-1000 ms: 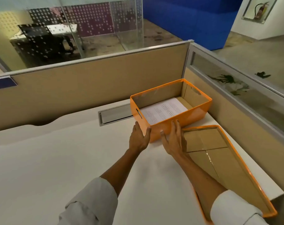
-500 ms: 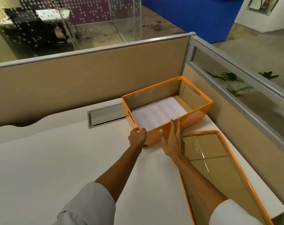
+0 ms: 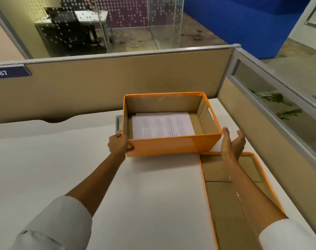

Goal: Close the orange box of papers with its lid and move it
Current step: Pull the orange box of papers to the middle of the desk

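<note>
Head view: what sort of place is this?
Most likely an open-plan office cubicle: a white desk enclosed by tan partitions, a numbered plate, and a glass-walled room beyond.

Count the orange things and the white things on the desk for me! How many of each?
Orange: 2, the open box and its lid lying inside-up beside it.
White: 1, the stack of papers in the box; how many sheets cannot be told.
Total: 3.

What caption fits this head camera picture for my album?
Left hand grips the open orange box of papers; its lid lies inside-up nearby.
</note>
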